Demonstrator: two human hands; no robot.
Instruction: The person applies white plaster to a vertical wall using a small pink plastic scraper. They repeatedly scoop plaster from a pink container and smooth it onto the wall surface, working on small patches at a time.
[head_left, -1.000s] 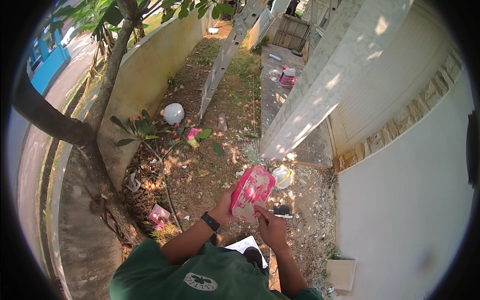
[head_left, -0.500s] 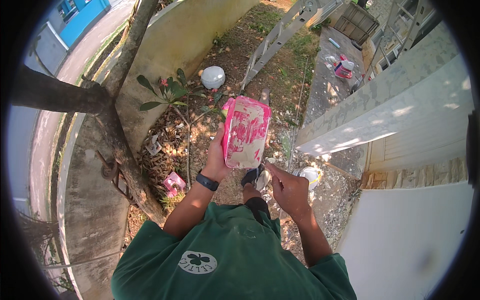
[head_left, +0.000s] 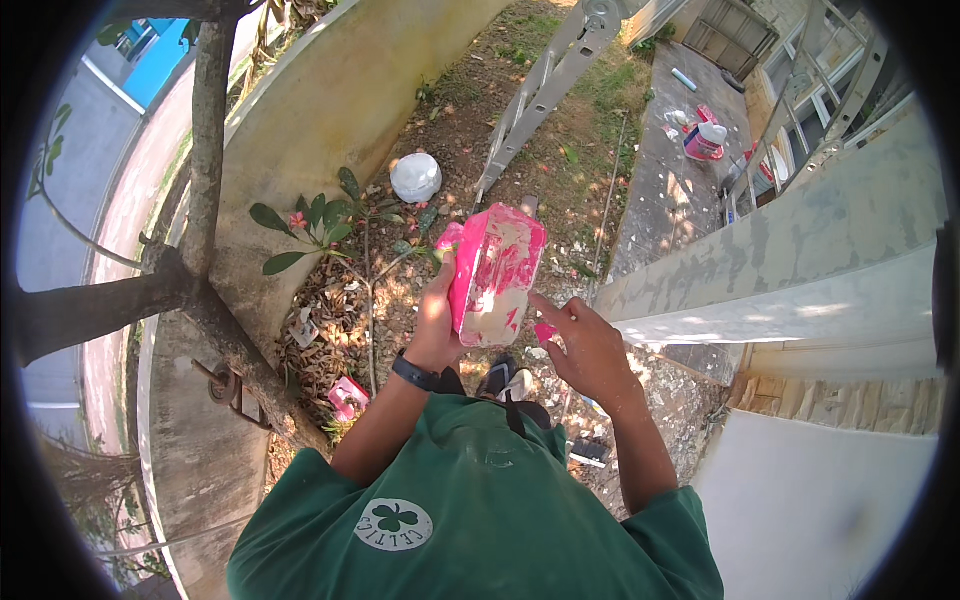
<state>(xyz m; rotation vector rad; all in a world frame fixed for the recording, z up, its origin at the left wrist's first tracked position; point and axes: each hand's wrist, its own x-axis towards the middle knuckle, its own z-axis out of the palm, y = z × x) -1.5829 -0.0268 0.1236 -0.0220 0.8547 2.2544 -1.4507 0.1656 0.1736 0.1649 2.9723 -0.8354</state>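
Around half past eight from the pink container, a brown tree trunk is leaning before a stained wall. Between nine and ten, a leafy plant is spreading, and at eight, well apart, a pink scrap is lying. Toward half past ten, a white rounded object is sitting outdoors. The left hand, wearing a dark wristband, is gripping the container's left side from eight o'clock, its fingers mostly hiding behind. The container is tilting in front of the torso, its face carrying smears of pale paste. At six, a green shirt is showing. Just past twelve, a metal ladder is standing. Between four and five, the right hand is half-curling, pinching a small pink piece; whether its forefinger is touching the container, I cannot tell. At two, a pink-and-white tub is resting on a paved strip; at three, a pale pillar is slanting; at four, a white wall is rising.
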